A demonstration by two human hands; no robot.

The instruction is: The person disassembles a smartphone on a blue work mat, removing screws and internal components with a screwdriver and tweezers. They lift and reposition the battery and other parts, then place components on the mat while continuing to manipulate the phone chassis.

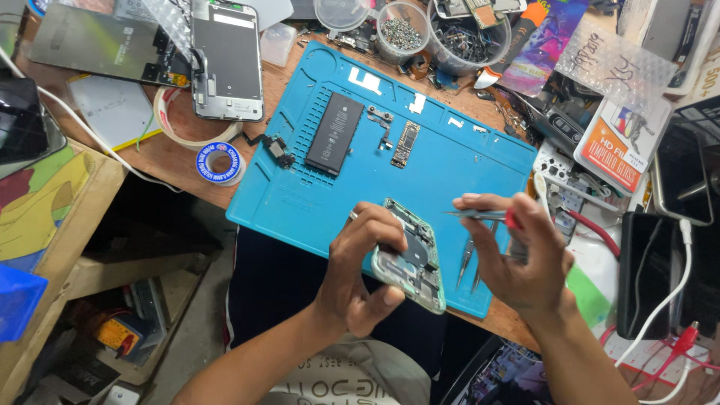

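Opened phone chassis [409,255], near edge of blue mat [465,165]: gripped by left hand [360,262]. Right hand [517,259] closed on tweezers [480,214]. Step: component work inside chassis. Next: steady, fine tip placement. 1 battery [334,133] mid-mat.

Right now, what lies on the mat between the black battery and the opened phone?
Only bare blue mat separates battery and phone in the head view.
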